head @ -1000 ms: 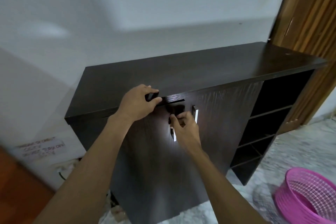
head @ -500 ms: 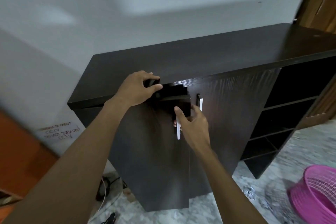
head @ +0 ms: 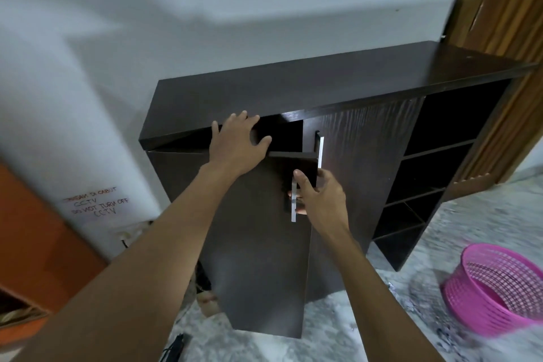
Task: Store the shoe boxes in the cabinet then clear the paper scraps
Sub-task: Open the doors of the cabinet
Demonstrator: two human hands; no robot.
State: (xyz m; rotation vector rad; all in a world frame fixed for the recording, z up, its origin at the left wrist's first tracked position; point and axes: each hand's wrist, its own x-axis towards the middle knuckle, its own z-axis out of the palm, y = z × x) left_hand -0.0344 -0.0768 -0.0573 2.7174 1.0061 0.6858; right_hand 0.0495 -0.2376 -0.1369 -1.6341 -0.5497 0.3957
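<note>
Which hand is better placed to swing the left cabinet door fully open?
Right. The right hand grips the handle of the ajar left door, so it can probably just pull. The left hand lies flat at the cabinet top, holding nothing.

A dark wooden cabinet [head: 338,79] is set on the marbled floor [head: 420,297] along the wall edge; a pink mesh basket [head: 482,311] is placed near its right end.
</note>
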